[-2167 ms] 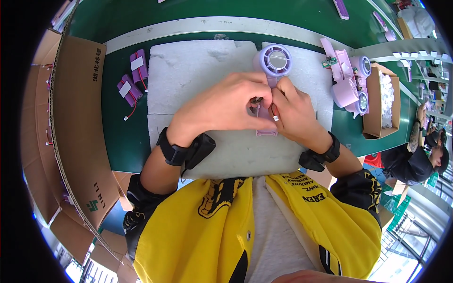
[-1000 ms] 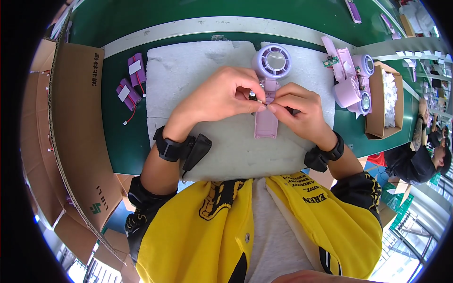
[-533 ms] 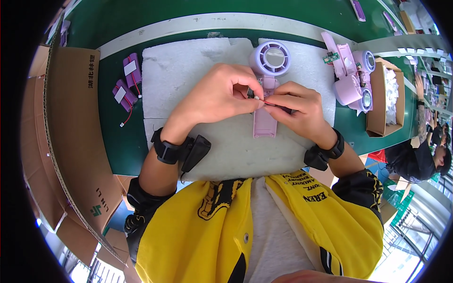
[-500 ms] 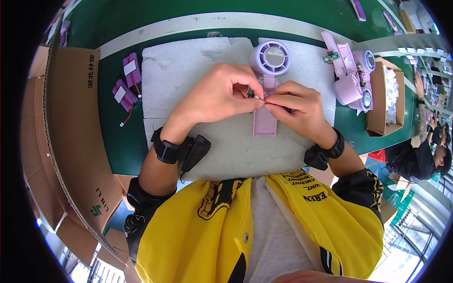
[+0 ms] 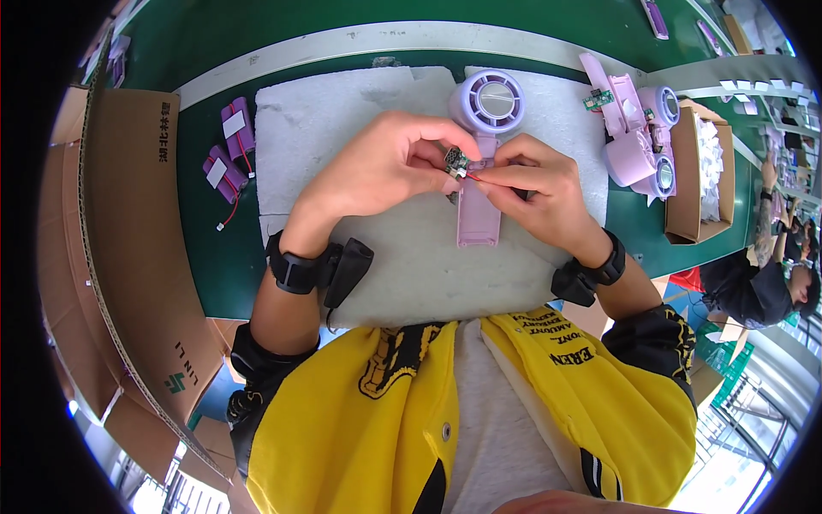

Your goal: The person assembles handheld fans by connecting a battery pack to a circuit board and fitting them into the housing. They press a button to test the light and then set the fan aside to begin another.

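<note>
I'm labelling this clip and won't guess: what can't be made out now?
In the head view:
End of the red wire: too small to tell if seated in the circuit board.
Middle of the lilac handle: partly covered by the right hand.
What the co-worker holds, if anything: too small near the rim.

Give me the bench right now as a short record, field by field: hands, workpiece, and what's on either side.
Left hand: holding a small circuit board in its fingers
Right hand: pinching a red wire beside the board
Workpiece: lilac handheld fan, handle toward the person
Under it: white foam slabs
Left side: two purple packs with red leads, on the green table
Right side: lilac fan parts, then an open carton of white pieces
Wire's far end: cannot tell
</note>
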{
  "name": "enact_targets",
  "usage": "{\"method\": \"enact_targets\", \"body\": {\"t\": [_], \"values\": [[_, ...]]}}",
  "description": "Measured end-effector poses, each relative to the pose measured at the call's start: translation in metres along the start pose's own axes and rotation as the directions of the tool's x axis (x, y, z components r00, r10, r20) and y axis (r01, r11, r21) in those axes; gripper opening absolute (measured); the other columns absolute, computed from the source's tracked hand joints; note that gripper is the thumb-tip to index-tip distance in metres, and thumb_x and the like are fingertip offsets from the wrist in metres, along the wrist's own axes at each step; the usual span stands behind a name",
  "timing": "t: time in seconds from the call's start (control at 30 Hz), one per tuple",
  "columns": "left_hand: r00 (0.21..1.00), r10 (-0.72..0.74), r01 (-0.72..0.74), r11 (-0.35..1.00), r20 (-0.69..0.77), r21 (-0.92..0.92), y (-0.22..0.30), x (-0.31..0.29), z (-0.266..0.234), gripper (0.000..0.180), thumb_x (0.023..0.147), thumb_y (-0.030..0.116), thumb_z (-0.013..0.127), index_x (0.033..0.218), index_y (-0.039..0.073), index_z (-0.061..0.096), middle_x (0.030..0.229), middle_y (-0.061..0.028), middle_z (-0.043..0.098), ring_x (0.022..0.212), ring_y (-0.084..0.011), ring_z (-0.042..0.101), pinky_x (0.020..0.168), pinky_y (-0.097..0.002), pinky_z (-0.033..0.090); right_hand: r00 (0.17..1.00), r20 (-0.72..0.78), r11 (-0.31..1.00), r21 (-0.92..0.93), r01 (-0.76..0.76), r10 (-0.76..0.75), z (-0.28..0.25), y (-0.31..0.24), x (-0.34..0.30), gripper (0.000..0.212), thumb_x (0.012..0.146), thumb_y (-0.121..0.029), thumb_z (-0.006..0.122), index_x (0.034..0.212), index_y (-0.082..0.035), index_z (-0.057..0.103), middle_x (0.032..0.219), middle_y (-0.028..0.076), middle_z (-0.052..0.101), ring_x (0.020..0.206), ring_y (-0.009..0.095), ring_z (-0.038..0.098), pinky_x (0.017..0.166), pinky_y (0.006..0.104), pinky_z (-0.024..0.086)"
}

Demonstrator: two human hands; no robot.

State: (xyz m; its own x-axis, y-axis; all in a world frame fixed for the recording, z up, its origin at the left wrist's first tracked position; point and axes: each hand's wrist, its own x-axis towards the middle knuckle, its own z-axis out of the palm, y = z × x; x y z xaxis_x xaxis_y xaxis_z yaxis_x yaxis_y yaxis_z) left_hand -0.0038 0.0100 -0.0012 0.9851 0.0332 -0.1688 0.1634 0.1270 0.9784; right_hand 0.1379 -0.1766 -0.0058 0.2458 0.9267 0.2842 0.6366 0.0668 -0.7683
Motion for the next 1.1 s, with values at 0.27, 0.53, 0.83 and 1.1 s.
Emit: {"method": "enact_targets", "body": {"t": [0.27,0.53,0.83,1.1], "values": [[1.000,0.000,0.000,1.000,-0.008,0.027,0.0023,0.0002,-0.0021,0.029,0.080,-0.010,0.067,0.106,0.001,0.067,0.091,-0.0039,0.066,0.077,-0.0082,0.061,0.069,-0.0242,0.050,0.996,-0.035,0.991,-0.112,0.076,-0.081,0.0026,-0.0010,-0.0029,0.025,0.070,0.002,0.079,0.093,-0.008,0.078,0.086,0.005,0.062,0.065,0.014,0.059,0.053,0.0253,0.046],[0.996,-0.052,0.051,0.999,-0.074,-0.008,0.0064,-0.0002,-0.0007,0.029,0.079,-0.006,0.072,0.106,0.002,0.067,0.087,-0.0043,0.065,0.077,-0.0098,0.064,0.069,-0.0238,0.051,0.965,-0.088,0.926,-0.314,0.208,-0.247,0.0042,-0.0016,-0.0020,0.028,0.065,0.001,0.080,0.091,-0.008,0.077,0.085,0.004,0.061,0.059,0.014,0.059,0.050,0.0246,0.048],[0.995,-0.043,0.036,0.996,-0.092,-0.084,0.0019,0.0016,0.0006,0.027,0.077,-0.004,0.074,0.101,0.002,0.064,0.084,-0.0037,0.065,0.076,-0.0100,0.064,0.069,-0.0238,0.052,0.942,-0.090,0.889,-0.370,0.269,-0.322,0.0022,-0.0023,-0.0004,0.029,0.063,0.002,0.080,0.090,-0.007,0.076,0.085,0.004,0.061,0.060,0.016,0.061,0.050,0.0260,0.049],[0.991,-0.084,0.079,0.995,-0.101,-0.056,0.0069,0.0012,0.0004,0.031,0.076,-0.008,0.075,0.101,0.003,0.061,0.091,-0.0024,0.065,0.079,-0.0071,0.063,0.070,-0.0213,0.053,0.937,-0.077,0.875,-0.389,0.287,-0.342,0.0016,-0.0025,-0.0008,0.030,0.061,0.002,0.080,0.090,-0.005,0.076,0.084,0.005,0.060,0.061,0.017,0.060,0.049,0.0269,0.047]]}}
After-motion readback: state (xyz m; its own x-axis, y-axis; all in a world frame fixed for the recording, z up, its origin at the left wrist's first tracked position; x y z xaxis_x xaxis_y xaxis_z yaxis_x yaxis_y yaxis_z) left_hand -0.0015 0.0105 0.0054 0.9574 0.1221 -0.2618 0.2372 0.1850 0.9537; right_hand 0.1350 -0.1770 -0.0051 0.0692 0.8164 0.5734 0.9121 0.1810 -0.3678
